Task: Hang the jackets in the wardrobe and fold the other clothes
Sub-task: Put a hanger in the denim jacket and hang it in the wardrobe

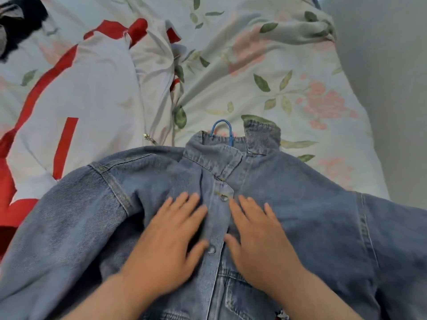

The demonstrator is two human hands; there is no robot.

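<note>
A blue denim jacket lies front-up on the bed, its collar pointing away from me. The blue hook of a hanger sticks out of the collar. My left hand lies flat on the jacket's left front panel with fingers spread. Just across the button placket, my right hand rests flat on the right panel. Two metal snap buttons show between the hands. A white and red jacket with a zip lies spread on the bed at the upper left.
The bed carries a pale floral sheet, rumpled at the top right. A dark black and grey garment sits in the far top left corner. A grey floor or wall runs along the bed's right edge.
</note>
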